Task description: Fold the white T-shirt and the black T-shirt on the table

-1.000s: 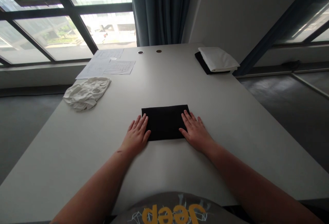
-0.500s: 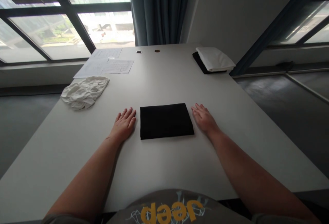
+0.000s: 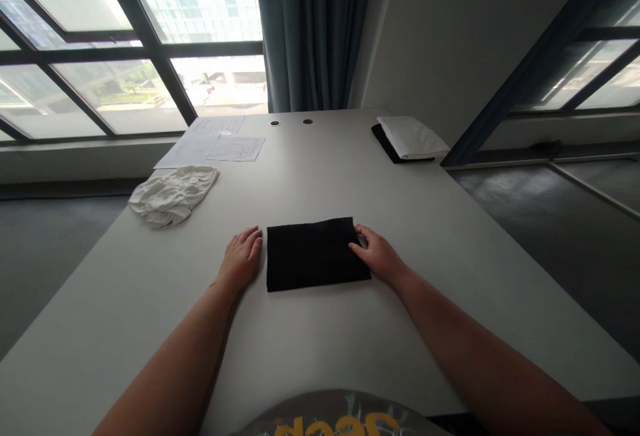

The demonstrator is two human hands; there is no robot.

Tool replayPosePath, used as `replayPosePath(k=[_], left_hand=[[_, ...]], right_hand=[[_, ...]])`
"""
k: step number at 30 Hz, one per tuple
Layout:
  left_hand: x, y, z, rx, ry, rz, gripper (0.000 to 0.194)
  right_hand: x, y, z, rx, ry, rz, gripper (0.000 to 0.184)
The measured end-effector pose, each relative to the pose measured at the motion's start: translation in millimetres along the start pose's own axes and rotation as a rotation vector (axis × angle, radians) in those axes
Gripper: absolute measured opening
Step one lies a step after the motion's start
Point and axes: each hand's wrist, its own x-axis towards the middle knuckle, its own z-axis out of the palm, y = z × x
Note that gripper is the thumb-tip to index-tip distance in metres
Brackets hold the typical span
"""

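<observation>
A folded black cloth (image 3: 313,255), a flat rectangle, lies on the white table in front of me. At its right edge is my right hand (image 3: 376,253), with the thumb on top of the fabric and the fingers at and under the edge, pinching it. That side looks slightly raised. My left hand (image 3: 243,256) rests on the tabletop just left of the cloth, apart from it, fingers stretched out and holding nothing.
A crumpled white cloth (image 3: 174,196) lies at the table's left edge, with paper sheets (image 3: 235,148) behind it. At the far right, a folded white cloth (image 3: 413,137) sits on a black one (image 3: 387,146). Two round cable holes (image 3: 275,123) are near the back edge.
My right hand has moved left onto the black cloth's right edge and closed on it. My left hand stays beside the cloth. The view has tilted up slightly.
</observation>
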Motion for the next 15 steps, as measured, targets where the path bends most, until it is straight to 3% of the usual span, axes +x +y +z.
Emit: replayPosePath(k=[4,9,11,15], left_hand=[[1.9,-2.6,-7.4,-0.179,0.075,-0.051,0.056],[0.1,2.6,-15.4,-0.304,0.091,-0.133,0.050],[-0.8,6.1,-16.1,-0.341,0.064,-0.105,0.049],[-1.7,12.5,-15.2,-0.269,-0.051,0.093,0.052]], right_hand=[[6.0,-14.9,1.4,0.303,-0.138,0.052,0.023],[12.2,-24.4,-2.1,0.698,-0.253,0.182,0.050],[13.3,-23.2,-5.8,0.709,-0.318,0.210,0.058],[11.6,-22.4,-16.0,0.597,-0.565,0.333,0.047]])
